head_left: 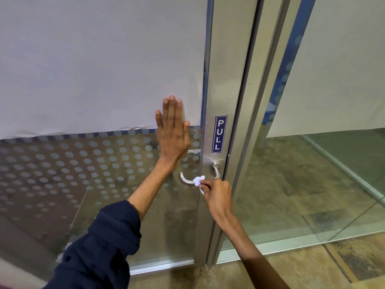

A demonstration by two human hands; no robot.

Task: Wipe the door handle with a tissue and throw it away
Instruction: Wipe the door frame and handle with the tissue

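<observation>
A curved steel lever door handle (185, 180) sticks out leftward from the metal frame of a glass door (220, 80), below a blue PULL sign (219, 134). My right hand (216, 197) pinches a small crumpled white tissue (198, 180) and presses it on the middle of the handle's bar. My left hand (174, 132) lies flat on the glass, fingers together and pointing up, just above and left of the handle. It holds nothing.
The door glass has a frosted dot pattern (83, 163) and white paper (93, 59) covering its upper part. To the right stands a fixed glass panel (312, 184) in a metal frame. A brownish floor (312, 268) runs below. No bin is in view.
</observation>
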